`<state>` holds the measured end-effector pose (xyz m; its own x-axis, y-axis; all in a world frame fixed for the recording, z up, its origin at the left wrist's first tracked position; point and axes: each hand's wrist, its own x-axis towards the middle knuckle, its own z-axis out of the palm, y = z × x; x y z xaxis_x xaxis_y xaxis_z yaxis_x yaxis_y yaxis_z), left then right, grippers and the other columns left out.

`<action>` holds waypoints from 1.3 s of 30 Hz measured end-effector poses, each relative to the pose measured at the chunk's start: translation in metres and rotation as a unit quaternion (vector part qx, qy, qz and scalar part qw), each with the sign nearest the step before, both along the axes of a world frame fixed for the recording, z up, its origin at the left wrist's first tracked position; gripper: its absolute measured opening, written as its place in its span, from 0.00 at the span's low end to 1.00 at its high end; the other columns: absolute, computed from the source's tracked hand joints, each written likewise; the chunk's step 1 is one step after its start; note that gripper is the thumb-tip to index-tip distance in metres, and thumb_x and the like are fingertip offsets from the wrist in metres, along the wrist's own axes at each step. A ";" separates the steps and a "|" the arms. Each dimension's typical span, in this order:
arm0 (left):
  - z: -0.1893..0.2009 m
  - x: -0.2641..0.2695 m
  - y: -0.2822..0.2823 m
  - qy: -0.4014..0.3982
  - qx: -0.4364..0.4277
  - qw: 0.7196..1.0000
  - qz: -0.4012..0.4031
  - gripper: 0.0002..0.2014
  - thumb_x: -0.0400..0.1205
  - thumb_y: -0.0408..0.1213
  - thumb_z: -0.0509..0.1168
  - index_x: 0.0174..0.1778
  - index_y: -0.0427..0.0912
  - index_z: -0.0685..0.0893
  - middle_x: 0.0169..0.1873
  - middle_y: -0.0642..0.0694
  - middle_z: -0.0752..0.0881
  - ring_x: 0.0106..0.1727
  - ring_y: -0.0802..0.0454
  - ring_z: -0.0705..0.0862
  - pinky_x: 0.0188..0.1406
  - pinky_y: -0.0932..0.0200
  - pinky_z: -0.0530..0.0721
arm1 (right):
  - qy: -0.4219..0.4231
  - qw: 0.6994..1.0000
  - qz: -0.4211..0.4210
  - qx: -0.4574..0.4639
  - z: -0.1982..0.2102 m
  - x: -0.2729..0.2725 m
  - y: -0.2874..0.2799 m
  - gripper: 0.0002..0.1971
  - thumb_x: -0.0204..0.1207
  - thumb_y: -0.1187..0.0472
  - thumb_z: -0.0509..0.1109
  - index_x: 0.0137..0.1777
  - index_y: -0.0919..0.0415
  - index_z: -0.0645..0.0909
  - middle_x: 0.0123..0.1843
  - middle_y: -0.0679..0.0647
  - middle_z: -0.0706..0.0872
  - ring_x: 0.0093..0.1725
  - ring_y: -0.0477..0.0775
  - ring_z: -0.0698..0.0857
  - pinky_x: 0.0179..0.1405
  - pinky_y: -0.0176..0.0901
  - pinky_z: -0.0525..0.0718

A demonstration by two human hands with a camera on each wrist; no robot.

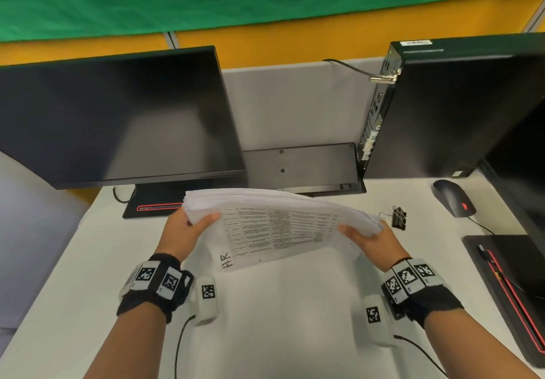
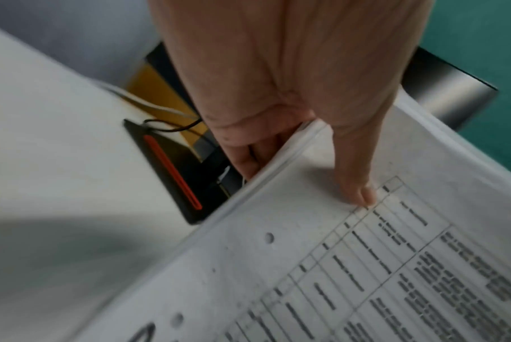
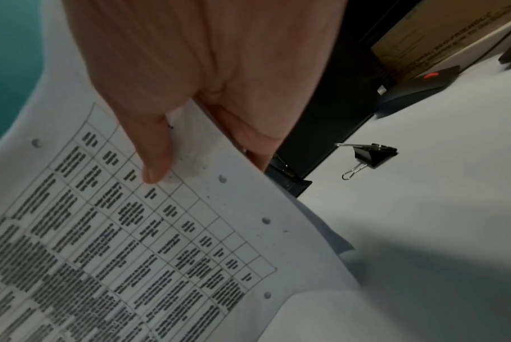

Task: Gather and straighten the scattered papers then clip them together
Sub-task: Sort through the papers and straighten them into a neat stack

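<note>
A thick stack of white papers [image 1: 274, 228] with a printed table and "HR" written in a corner is held tilted over the white desk [image 1: 280, 334]. My left hand [image 1: 188, 228] grips its left edge, thumb on the top sheet [image 2: 321, 266] and fingers behind. My right hand [image 1: 368, 237] grips the right edge the same way, thumb on the printed page [image 3: 137, 243]. Some sheets stick out unevenly at the lower right. A black binder clip [image 1: 398, 217] lies on the desk just right of the stack, also in the right wrist view as the clip [image 3: 371, 156].
A dark monitor [image 1: 118, 119] stands at back left on a base [image 1: 153, 201] with a red stripe. A black computer case [image 1: 442, 107] rises at back right. A black mouse [image 1: 452, 197] and a second monitor's base [image 1: 507, 284] sit at right.
</note>
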<state>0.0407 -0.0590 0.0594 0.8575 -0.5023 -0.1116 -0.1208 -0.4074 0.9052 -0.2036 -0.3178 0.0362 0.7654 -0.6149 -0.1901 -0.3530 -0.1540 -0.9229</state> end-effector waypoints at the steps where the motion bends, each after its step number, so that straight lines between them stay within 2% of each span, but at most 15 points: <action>1: -0.003 -0.003 0.001 0.017 -0.013 1.000 0.011 0.17 0.75 0.41 0.72 0.60 0.45 0.84 0.52 0.52 0.89 0.52 0.57 0.87 0.59 0.49 0.85 | 0.001 1.000 -0.001 -0.002 0.000 0.001 0.000 0.07 0.78 0.57 0.69 0.54 0.49 0.79 0.44 0.49 0.86 0.48 0.56 0.86 0.36 0.34 0.82; 6: 0.015 -0.010 -0.005 0.026 -0.141 0.988 0.050 0.10 0.76 0.33 0.70 0.53 0.44 0.88 0.41 0.60 0.92 0.46 0.64 0.90 0.42 0.71 0.86 | -0.047 0.998 -0.048 -0.017 0.010 0.006 0.003 0.09 0.77 0.58 0.70 0.54 0.58 0.84 0.49 0.67 0.89 0.52 0.68 0.86 0.40 0.34 0.80; 8: 0.024 -0.005 -0.004 0.009 -0.166 0.985 0.041 0.10 0.76 0.32 0.71 0.52 0.46 0.88 0.41 0.61 0.92 0.46 0.64 0.89 0.41 0.72 0.85 | -0.074 0.995 -0.065 -0.011 0.016 0.006 0.004 0.07 0.76 0.59 0.71 0.53 0.56 0.84 0.50 0.70 0.88 0.53 0.70 0.85 0.42 0.37 0.82; 11: 0.018 -0.004 0.003 -0.004 -0.116 0.993 0.013 0.11 0.74 0.32 0.72 0.50 0.48 0.87 0.41 0.61 0.92 0.45 0.64 0.89 0.44 0.67 0.87 | -0.062 0.997 -0.039 -0.010 0.015 0.004 0.007 0.07 0.75 0.61 0.72 0.51 0.49 0.82 0.50 0.65 0.89 0.54 0.67 0.85 0.50 0.46 0.83; 13: -0.002 -0.010 0.010 0.008 -0.043 0.999 0.006 0.10 0.73 0.34 0.74 0.47 0.51 0.86 0.41 0.56 0.91 0.46 0.59 0.89 0.49 0.58 0.87 | -0.038 0.999 -0.011 -0.003 0.010 0.000 0.007 0.10 0.75 0.62 0.72 0.49 0.44 0.81 0.49 0.52 0.88 0.53 0.56 0.86 0.54 0.47 0.83; 16: -0.029 -0.014 0.022 0.032 -0.005 0.999 -0.013 0.16 0.72 0.35 0.75 0.56 0.45 0.86 0.50 0.49 0.90 0.51 0.53 0.88 0.53 0.53 0.86 | -0.018 1.000 0.001 0.004 0.008 -0.004 0.006 0.12 0.74 0.63 0.73 0.48 0.42 0.81 0.47 0.42 0.86 0.50 0.41 0.84 0.57 0.46 0.82; 19: -0.031 -0.016 0.024 0.011 -0.002 1.000 -0.024 0.16 0.72 0.33 0.75 0.56 0.41 0.86 0.48 0.50 0.90 0.48 0.60 0.88 0.51 0.63 0.87 | -0.009 1.000 0.001 0.025 0.014 -0.004 0.003 0.13 0.73 0.66 0.74 0.44 0.43 0.80 0.45 0.42 0.86 0.47 0.41 0.84 0.56 0.45 0.80; 21: -0.022 -0.016 0.019 -0.017 -0.003 1.000 -0.005 0.11 0.73 0.33 0.74 0.50 0.44 0.86 0.42 0.55 0.88 0.44 0.64 0.87 0.38 0.74 0.84 | -0.014 0.999 -0.017 0.029 0.012 -0.001 -0.002 0.14 0.71 0.67 0.75 0.51 0.49 0.81 0.48 0.47 0.87 0.50 0.46 0.85 0.57 0.47 0.82; 23: -0.011 -0.012 0.011 -0.029 -0.032 0.999 0.033 0.06 0.73 0.35 0.74 0.43 0.47 0.85 0.38 0.56 0.88 0.41 0.60 0.87 0.32 0.73 0.83 | -0.030 0.997 -0.060 0.045 0.008 0.003 -0.005 0.24 0.68 0.65 0.77 0.64 0.57 0.76 0.55 0.54 0.87 0.56 0.52 0.85 0.55 0.46 0.84; 25: -0.002 -0.007 0.006 -0.031 -0.072 0.995 0.061 0.04 0.74 0.37 0.74 0.42 0.47 0.86 0.39 0.54 0.89 0.41 0.58 0.88 0.34 0.70 0.83 | -0.047 0.995 -0.075 0.053 0.005 0.007 -0.005 0.30 0.67 0.63 0.78 0.69 0.58 0.72 0.58 0.55 0.87 0.57 0.53 0.86 0.53 0.46 0.86; 29: -0.003 -0.005 0.006 -0.032 -0.078 0.994 0.067 0.07 0.76 0.37 0.72 0.48 0.43 0.85 0.41 0.52 0.88 0.42 0.57 0.87 0.31 0.72 0.82 | -0.051 0.993 -0.091 0.056 0.000 0.010 0.003 0.26 0.69 0.60 0.78 0.66 0.59 0.75 0.56 0.57 0.87 0.56 0.56 0.87 0.51 0.48 0.88; 32: -0.021 -0.011 0.017 -0.007 -0.023 0.999 0.043 0.09 0.76 0.37 0.71 0.50 0.39 0.85 0.40 0.48 0.88 0.43 0.52 0.88 0.30 0.73 0.82 | -0.024 0.994 -0.091 0.049 -0.011 0.003 0.009 0.20 0.70 0.63 0.76 0.62 0.62 0.78 0.56 0.57 0.87 0.55 0.55 0.86 0.43 0.30 0.85; 34: -0.026 -0.015 0.022 0.014 0.004 1.000 0.019 0.07 0.77 0.37 0.70 0.50 0.41 0.85 0.39 0.48 0.88 0.46 0.47 0.88 0.37 0.65 0.84 | -0.013 0.996 -0.081 0.047 -0.008 0.002 0.013 0.17 0.71 0.64 0.75 0.59 0.61 0.79 0.53 0.55 0.87 0.50 0.50 0.86 0.37 0.24 0.84; 37: -0.012 -0.011 0.018 0.034 -0.014 0.999 0.013 0.07 0.78 0.39 0.69 0.50 0.43 0.84 0.41 0.51 0.88 0.46 0.52 0.88 0.46 0.53 0.87 | -0.019 0.995 -0.090 0.048 0.009 0.008 0.011 0.14 0.73 0.61 0.74 0.58 0.59 0.79 0.48 0.51 0.87 0.48 0.49 0.86 0.39 0.33 0.83; 39: 0.003 -0.003 0.014 0.060 -0.053 0.997 0.017 0.08 0.78 0.42 0.68 0.49 0.44 0.87 0.44 0.47 0.91 0.47 0.48 0.90 0.47 0.51 0.87 | -0.032 0.994 -0.094 0.039 0.028 0.018 0.008 0.12 0.74 0.59 0.73 0.56 0.59 0.81 0.42 0.46 0.86 0.43 0.45 0.85 0.35 0.34 0.82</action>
<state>0.0376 -0.0446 0.0625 0.8582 -0.4869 -0.1625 0.0040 -0.3102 0.9507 -0.1860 -0.3097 0.0641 0.6505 -0.7333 -0.1979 -0.3093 -0.0178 -0.9508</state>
